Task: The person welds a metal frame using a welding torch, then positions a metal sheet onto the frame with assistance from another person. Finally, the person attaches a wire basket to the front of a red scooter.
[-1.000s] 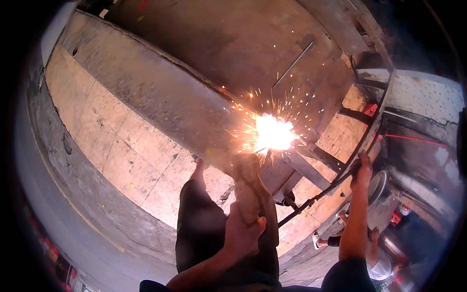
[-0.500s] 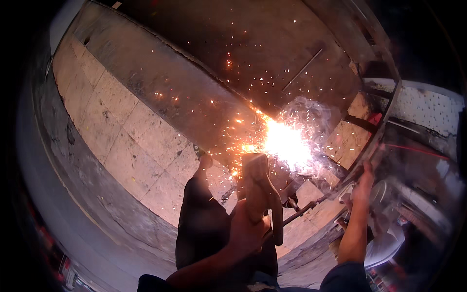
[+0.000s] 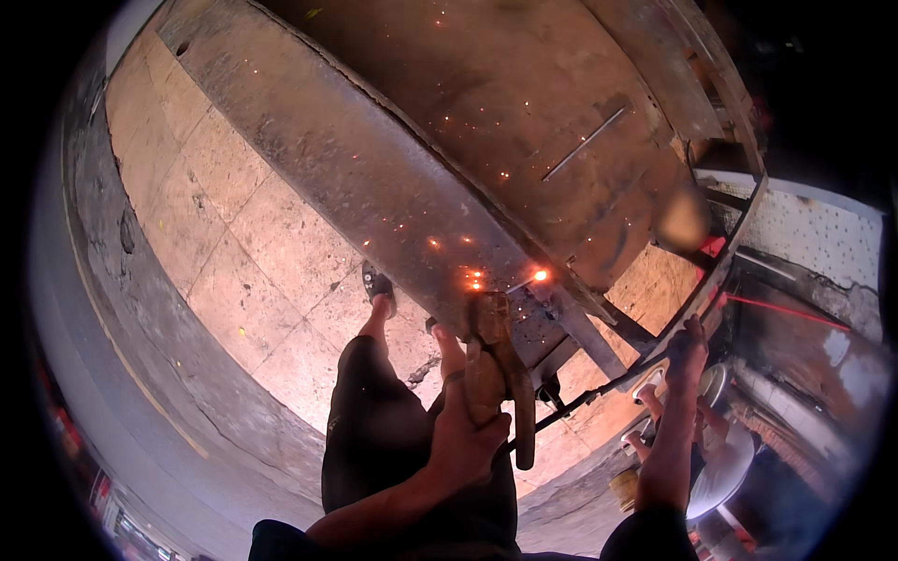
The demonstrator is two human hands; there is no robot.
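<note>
Trousers (image 3: 374, 430), dark, cover the wearer's legs at the lower centre of the frame. Over them, the left hand (image 3: 468, 439) has its fingers closed round a worn brown electrode holder (image 3: 486, 383), whose lever (image 3: 523, 421) runs down its right side. Right of centre and lower, the right hand (image 3: 687, 351) meets a dark rail (image 3: 599, 389); I cannot tell whether its fingers wrap fully round it. From the holder's head a thin electrode (image 3: 520, 284) juts toward the upper right, its tip glowing orange; whether that tip touches metal cannot be told. Orange sparks (image 3: 476, 280) shine just beyond the head. A broad grey-brown metal strip (image 3: 327, 159) slants from the centre to the upper left, with pale floor tiles (image 3: 234, 234) along its left side. Past its far edge, a rust-brown plate (image 3: 449, 56) fills the upper centre, a loose thin rod (image 3: 585, 143) lying on it. Another person in a pale top (image 3: 725, 467) shows at lower right, and a spotted white panel (image 3: 814, 229) farther right.
</note>
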